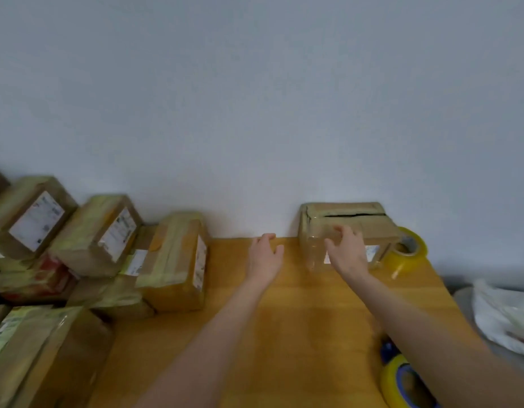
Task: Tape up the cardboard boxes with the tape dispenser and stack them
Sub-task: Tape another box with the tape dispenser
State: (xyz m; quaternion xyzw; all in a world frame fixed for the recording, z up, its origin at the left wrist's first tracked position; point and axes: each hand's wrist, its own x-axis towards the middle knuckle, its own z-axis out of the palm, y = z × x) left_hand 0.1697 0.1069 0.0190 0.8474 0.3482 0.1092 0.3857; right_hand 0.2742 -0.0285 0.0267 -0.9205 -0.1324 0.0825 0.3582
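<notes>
My right hand (346,253) rests, fingers spread, against the front of the brown tape-wrapped cardboard box (369,223), which stands at the far edge of the orange wooden table (284,319). My left hand (265,256) hovers beside it, relaxed and holding nothing.

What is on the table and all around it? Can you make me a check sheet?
Surface: yellow wooden table.
Job's things: box at the back right, with a dark gap in its top; taped boxes piled at the left; dispenser at the near right, partly behind the forearm.
Clutter: tape roll right beside the box; white bag off the table's right side.
Hands: left hand open over the table, holding nothing; right hand with fingers spread on the box's front.
Cables: nothing seen.
Surroundings: plain pale wall behind the table.
</notes>
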